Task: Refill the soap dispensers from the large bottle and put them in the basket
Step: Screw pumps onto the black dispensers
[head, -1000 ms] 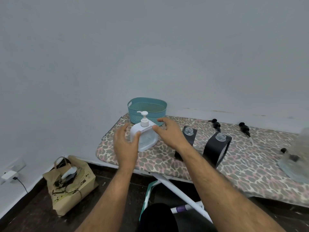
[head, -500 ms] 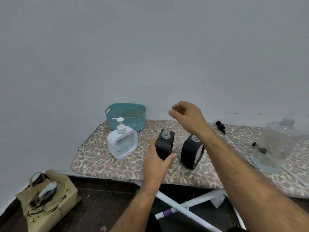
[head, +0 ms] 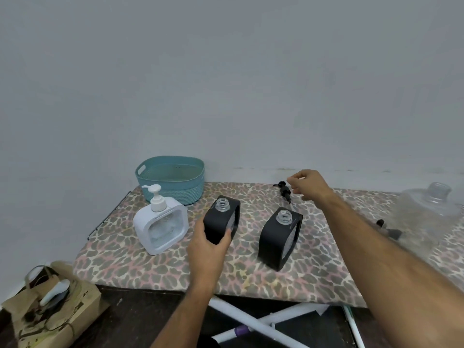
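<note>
A white soap dispenser (head: 160, 226) with its pump on stands at the board's left end, in front of a teal basket (head: 173, 180). Two black dispensers stand uncapped with bare threaded necks. My left hand (head: 209, 243) grips the left black dispenser (head: 222, 221) low on its near side. The right black dispenser (head: 280, 237) stands free. My right hand (head: 307, 184) hovers at the back with fingers apart, just right of a black pump head (head: 283, 189) lying on the board. The large clear bottle (head: 431, 212) sits at the far right.
Everything rests on a leopard-print ironing board (head: 155, 267) against a pale wall. Another black pump (head: 389, 228) lies by the clear bottle. A brown paper bag (head: 47, 307) with an iron sits on the dark floor at lower left. White board legs cross below.
My hands left the white dispenser. My left hand took hold of the left black dispenser, and my right hand reached back and right to the pump head. The view shifted right.
</note>
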A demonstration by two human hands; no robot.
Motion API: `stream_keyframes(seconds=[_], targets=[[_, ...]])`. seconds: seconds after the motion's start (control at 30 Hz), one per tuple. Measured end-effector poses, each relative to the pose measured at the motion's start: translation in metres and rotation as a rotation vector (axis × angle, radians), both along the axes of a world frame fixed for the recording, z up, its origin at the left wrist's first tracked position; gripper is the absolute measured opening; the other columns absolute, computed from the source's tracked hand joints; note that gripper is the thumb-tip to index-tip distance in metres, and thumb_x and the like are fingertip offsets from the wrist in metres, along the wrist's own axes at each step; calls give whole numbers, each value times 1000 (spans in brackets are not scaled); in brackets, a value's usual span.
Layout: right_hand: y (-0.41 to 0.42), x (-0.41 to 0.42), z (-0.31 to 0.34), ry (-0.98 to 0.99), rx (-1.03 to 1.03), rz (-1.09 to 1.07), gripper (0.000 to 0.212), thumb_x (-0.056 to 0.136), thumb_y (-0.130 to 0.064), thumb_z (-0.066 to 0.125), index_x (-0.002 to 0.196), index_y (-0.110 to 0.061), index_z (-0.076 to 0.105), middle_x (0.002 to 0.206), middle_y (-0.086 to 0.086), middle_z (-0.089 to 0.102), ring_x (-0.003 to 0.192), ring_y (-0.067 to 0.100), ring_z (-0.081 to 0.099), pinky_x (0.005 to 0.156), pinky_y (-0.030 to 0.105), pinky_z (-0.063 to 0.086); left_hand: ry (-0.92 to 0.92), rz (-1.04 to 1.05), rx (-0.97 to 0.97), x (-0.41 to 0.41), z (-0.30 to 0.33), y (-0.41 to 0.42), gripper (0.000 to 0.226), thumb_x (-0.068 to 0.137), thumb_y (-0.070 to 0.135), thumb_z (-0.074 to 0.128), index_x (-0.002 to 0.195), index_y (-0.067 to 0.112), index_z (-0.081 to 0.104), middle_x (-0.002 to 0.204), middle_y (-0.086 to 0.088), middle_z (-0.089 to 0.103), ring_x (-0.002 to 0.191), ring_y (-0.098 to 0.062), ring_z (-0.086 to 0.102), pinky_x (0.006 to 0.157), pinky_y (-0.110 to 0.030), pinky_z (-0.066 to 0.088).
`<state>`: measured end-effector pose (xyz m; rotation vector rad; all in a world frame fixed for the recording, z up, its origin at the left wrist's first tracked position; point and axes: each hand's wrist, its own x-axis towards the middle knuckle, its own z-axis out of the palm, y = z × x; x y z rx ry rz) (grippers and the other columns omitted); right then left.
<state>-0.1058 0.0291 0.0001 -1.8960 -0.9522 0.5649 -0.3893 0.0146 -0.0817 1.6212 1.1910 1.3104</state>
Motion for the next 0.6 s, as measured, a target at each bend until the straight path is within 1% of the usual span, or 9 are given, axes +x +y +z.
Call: stream_keyframes(seconds=[0.07, 0.13, 0.2, 0.27, 0.33, 0.43, 0.47, 0.53, 0.6], targets=[[11, 12, -15, -19, -48, -8, 16, 88, -29, 68, 87, -14, 64, 94, 11, 70, 88, 26, 68, 63, 34, 48, -7, -14, -4, -1, -2, 7, 42, 82, 22, 76, 118, 31, 55, 104, 22, 64, 94, 10, 61, 79, -17, 50], [21, 21, -27, -62, -93, -14, 16, 88, -32, 68, 82, -17, 62, 89, 8, 70, 90, 28, 69, 65, 36, 51, -12, -29, -6, -1, -4, 14, 43, 83, 19, 75, 119, 32, 55, 106, 19, 65, 96, 8, 62, 81, -18, 50], [31, 29, -37, -96, -130, -17, 19, 89, -32, 67, 80, -16, 61, 87, 9, 70, 86, 29, 69, 70, 40, 54, -25, -38, -8, 0, -6, 20, 46, 83, 15, 74, 116, 38, 52, 106, 19, 65, 95, 8, 62, 81, -19, 50], [39, 34, -43, -116, -167, -14, 25, 89, -32, 67, 81, -9, 61, 82, 11, 69, 77, 28, 67, 73, 42, 55, -43, -50, -2, 1, -9, 22, 51, 83, 11, 75, 117, 38, 50, 107, 19, 64, 95, 10, 61, 80, -17, 48], [47, 37, -46, -158, -209, -4, 33, 90, -36, 66, 75, -6, 59, 71, 10, 65, 65, 26, 61, 66, 40, 54, -75, -57, -8, 2, -12, 24, 56, 81, 10, 77, 123, 32, 48, 112, 17, 63, 98, 9, 61, 83, -18, 49], [56, 38, -50, -209, -249, 0, 48, 89, -41, 66, 58, -10, 48, 54, 4, 52, 49, 18, 46, 51, 27, 36, -104, -63, 5, 3, -14, 24, 63, 78, 14, 81, 126, 33, 45, 118, 14, 61, 104, 4, 61, 86, -19, 50], [59, 37, -52, -222, -266, 0, 49, 88, -43, 67, 57, -9, 50, 54, 3, 52, 48, 18, 46, 50, 26, 35, -106, -64, 14, 4, -14, 25, 64, 77, 16, 81, 125, 36, 45, 119, 14, 61, 105, 3, 61, 87, -20, 50], [64, 38, -55, -239, -304, 6, 45, 85, -45, 71, 67, -4, 63, 59, 6, 59, 52, 19, 51, 52, 27, 40, -106, -65, 33, 4, -14, 25, 62, 77, 19, 83, 121, 42, 45, 118, 13, 62, 105, 1, 62, 87, -20, 51], [66, 37, -56, -236, -322, 1, 42, 83, -42, 74, 71, -2, 68, 61, 7, 62, 53, 19, 53, 52, 26, 41, -101, -66, 47, 5, -13, 24, 59, 75, 26, 83, 117, 43, 47, 117, 14, 62, 104, 2, 62, 85, -17, 51]])
